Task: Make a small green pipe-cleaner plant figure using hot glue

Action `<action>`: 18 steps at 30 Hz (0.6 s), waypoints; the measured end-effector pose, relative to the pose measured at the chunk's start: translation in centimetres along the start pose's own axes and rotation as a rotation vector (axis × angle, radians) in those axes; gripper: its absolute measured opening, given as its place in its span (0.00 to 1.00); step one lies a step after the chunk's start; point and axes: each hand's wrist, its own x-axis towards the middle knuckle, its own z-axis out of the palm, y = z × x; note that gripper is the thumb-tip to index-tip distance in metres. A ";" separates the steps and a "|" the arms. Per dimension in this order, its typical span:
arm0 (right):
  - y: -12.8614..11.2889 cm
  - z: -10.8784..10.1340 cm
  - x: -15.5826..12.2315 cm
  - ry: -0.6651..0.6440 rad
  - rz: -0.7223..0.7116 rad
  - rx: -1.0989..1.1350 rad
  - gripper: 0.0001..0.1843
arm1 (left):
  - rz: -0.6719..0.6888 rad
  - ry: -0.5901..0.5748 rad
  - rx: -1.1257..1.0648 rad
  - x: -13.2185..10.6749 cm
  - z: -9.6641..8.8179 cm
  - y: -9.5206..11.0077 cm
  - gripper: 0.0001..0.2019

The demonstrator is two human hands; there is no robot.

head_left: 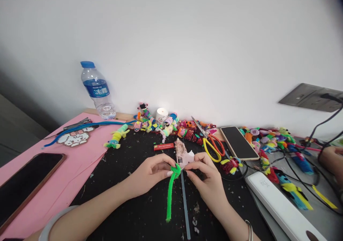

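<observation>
A bright green pipe cleaner (169, 196) is curled into a small loop at its upper end, and its tail hangs down. My left hand (152, 173) pinches that loop between thumb and fingers. My right hand (205, 173) is closed just to the right of the loop, fingertips together; whatever they hold is too small or hidden. Behind the fingertips lies a pale pink glue gun (181, 151), partly covered by my hands. A long translucent glue stick (184, 205) runs from it toward me over the black mat (131, 212).
Scissors (211, 144), a red lighter-like box (164, 146) and a phone (239, 143) lie beyond my hands. Several pipe-cleaner figures (117, 135) line the wall. A water bottle (98, 91) stands back left. Cables and a white power strip-like bar (281, 207) are right, near another person's hand (332, 162).
</observation>
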 end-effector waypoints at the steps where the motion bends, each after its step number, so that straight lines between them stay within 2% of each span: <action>1: 0.0 0.0 0.0 0.007 -0.002 -0.008 0.06 | -0.003 -0.002 0.002 0.0 0.0 0.0 0.06; 8: 0.7 -0.4 0.4 0.094 -0.002 -0.082 0.05 | -0.024 0.000 0.005 0.1 0.0 0.1 0.07; 13: 2.2 -1.4 1.2 0.237 -0.011 -0.281 0.05 | -0.014 0.018 0.010 0.1 -0.1 0.0 0.08; 18: 3.3 -2.1 1.6 0.266 0.029 -0.370 0.06 | -0.013 0.025 0.003 0.1 -0.1 0.0 0.08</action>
